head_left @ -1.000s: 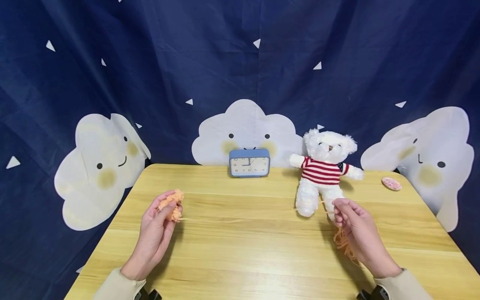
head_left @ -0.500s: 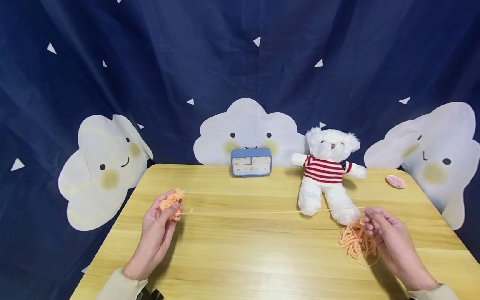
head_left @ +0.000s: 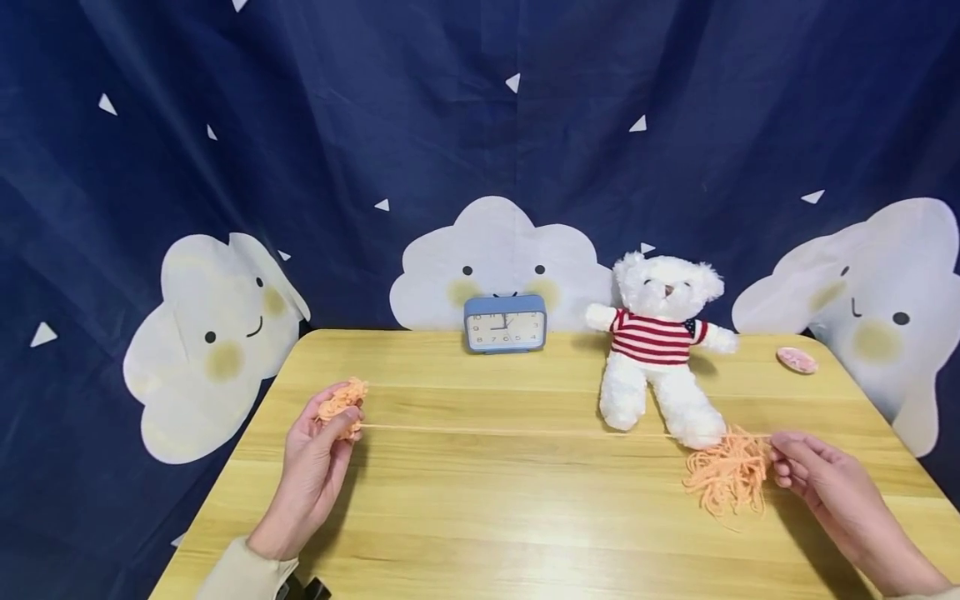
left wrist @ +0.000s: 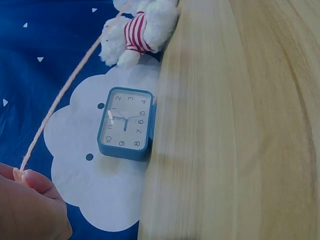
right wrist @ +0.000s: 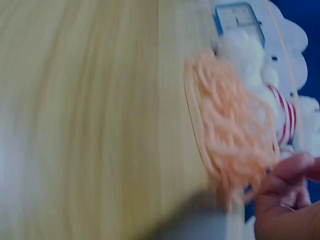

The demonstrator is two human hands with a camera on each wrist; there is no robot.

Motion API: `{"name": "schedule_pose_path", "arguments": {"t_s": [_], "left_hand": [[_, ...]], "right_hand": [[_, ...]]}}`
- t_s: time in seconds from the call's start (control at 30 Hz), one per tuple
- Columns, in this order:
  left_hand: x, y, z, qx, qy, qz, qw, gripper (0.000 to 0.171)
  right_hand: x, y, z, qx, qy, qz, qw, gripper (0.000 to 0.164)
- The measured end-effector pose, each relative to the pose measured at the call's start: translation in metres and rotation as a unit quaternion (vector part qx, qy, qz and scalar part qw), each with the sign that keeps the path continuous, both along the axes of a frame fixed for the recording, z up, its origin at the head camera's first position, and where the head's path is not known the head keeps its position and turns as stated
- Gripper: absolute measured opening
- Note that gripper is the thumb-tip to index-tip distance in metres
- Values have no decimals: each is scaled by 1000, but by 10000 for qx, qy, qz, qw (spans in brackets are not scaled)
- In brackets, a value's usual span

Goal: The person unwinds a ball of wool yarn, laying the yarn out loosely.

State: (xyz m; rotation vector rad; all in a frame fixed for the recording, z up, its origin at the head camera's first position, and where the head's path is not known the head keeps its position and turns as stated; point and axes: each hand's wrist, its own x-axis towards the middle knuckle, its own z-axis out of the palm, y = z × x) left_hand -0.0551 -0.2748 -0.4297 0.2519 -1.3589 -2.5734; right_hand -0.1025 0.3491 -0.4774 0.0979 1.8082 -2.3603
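My left hand holds a bunched piece of orange yarn between thumb and fingers, above the left part of the table. A single yarn strand runs taut from it across to my right hand, which pinches it between thumb and forefinger. Below and beside the right fingers hangs a loose tangle of orange yarn, in front of the teddy bear's foot. In the left wrist view the strand rises from the pinched fingertips. The right wrist view shows the tangle close up and blurred.
A white teddy bear in a red-striped shirt sits at the back right of the wooden table. To its left stands a blue alarm clock. A small pink oval object lies near the back right corner. A dark blue curtain hangs behind.
My right hand has moved right and toward me, drawing the strand from slack to taut. More of the tangle shows beside it. The left hand has stayed nearly still.
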Motion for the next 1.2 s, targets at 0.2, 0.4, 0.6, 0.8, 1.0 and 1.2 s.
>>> {"name": "schedule_pose_path", "arguments": {"t_s": [0.2,0.4,0.6,0.8,1.0,1.2], "left_hand": [[0,-2,2,-28,-112,19,9999,42],[0,-2,4,-26,-82,38,10000,40],[-2,1,3,8,12,-83,10000,40],[-3,5,3,-95,76,-187,9998,44],[-4,7,2,-132,29,-280,9995,44],[-3,8,2,-112,70,-355,9993,45]], "right_hand": [[-4,24,-1,1053,-385,193,9935,34],[-7,27,-4,1197,-504,223,9913,34],[-11,20,-3,1262,-597,366,9895,37],[-8,16,-4,1207,-578,328,9905,38],[-1,10,-2,1391,-310,-170,9896,38],[5,-7,5,403,353,-746,9958,35]]}}
